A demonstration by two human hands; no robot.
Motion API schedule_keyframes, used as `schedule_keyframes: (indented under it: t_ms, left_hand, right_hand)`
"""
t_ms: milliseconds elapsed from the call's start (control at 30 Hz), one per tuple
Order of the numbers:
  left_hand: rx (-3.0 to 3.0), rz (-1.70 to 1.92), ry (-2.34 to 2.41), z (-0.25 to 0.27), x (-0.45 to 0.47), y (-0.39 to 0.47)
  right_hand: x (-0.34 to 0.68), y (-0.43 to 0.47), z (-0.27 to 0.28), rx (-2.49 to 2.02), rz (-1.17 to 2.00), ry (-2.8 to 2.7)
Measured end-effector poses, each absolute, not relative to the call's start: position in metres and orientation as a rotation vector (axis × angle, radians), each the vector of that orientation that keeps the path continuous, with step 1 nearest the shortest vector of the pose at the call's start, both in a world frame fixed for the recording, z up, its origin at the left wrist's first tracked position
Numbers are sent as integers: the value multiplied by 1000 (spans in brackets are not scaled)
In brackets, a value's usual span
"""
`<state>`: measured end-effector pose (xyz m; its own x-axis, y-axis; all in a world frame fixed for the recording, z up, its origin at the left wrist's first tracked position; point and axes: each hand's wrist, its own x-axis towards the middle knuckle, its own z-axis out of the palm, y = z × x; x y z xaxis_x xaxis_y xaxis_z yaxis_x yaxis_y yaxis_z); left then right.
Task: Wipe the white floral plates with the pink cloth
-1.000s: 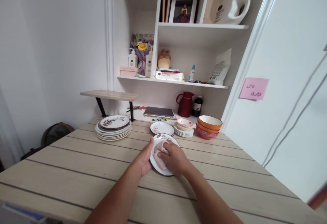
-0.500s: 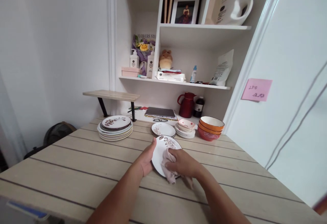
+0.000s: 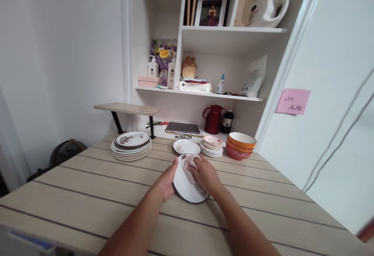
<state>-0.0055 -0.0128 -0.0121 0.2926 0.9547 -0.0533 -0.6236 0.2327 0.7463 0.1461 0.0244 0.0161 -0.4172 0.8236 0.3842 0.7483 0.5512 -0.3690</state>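
A white plate with a dark rim and a brown floral pattern is tilted up above the table's middle. My left hand grips its left edge, thumb on the rim and the other fingers hidden behind. In my right hand is a bunched pale pink cloth, pressed on the upper right of the plate's face. Just behind the held plate lies a short stack of similar plates. To its right, small bowls rest on small white plates.
A taller plate stack stands on the left by a raised wooden stand. Orange and red bowls are stacked at the right. Behind are a laptop, glasses, a red jug and a dark bottle.
My right hand has slid the cloth from the plate's lower right up toward its top edge. My left hand and the plate have stayed nearly still.
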Motion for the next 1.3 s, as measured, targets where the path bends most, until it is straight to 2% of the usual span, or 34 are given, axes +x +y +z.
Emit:
schedule_keyframes:
  t_ms: [300,467,700,1000,1200,1300]
  left_hand:
    - [698,1157,571,-13,-7,-13]
    - [689,1170,579,-15,-7,-11]
    - [676,1186,584,-15,-6,-10]
    - [686,1155,572,-12,-6,-16]
    - [678,1167,579,-13,-7,-15]
    - [671,1181,579,-13,-8,-13]
  right_hand:
    - [149,6,17,-1104,370,-2433]
    - [130,2,9,-1033,308,-2410]
    - [129,14,9,-1245,160,-2283]
    - [161,13,24,-1378,278,-2358]
    - [151,-8,20,-1038,555,-2603]
    - [136,-8,15,-964,448,-2519]
